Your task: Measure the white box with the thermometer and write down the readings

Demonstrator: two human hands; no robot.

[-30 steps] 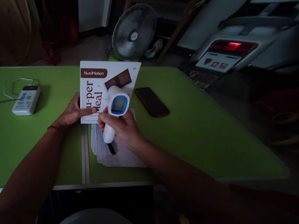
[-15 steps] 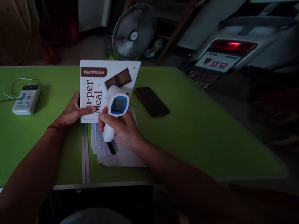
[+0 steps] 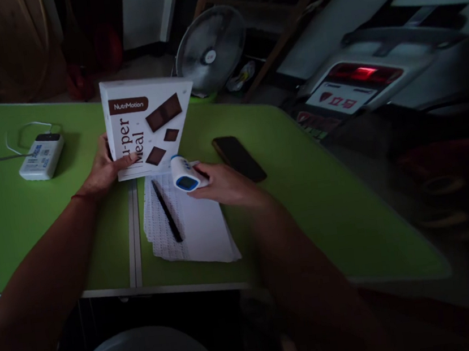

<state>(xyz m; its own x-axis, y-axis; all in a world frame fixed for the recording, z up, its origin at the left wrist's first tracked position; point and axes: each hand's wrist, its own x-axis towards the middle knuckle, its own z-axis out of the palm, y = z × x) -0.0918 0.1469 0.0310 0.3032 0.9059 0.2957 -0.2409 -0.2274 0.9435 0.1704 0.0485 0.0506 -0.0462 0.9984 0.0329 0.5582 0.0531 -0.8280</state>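
My head view: the left hand (image 3: pixel 105 167) is curled round the lower left edge of a white box (image 3: pixel 161 136), thumb across its face; the fingers behind are out of my sight. The box is tilted up above the table, some lettering covered by the thumb. The right hand (image 3: pixel 227 185) is closed about a white-and-blue thermometer (image 3: pixel 183 173) by the box's lower right; its handle is hidden, I cannot read its screen, nor tell whether it touches the box. Both partly cover a paper stack (image 3: pixel 207 230), print illegible, with a black pen (image 3: pixel 167 211) lying on it. The right hand also hides part of a dark phone (image 3: pixel 235 151). Surface: green table (image 3: pixel 320 210), metal seam. Room: dim; a fan (image 3: pixel 210 47) stands beyond, a red lamp (image 3: pixel 362 72) glows at right. Far right too dark to make out.
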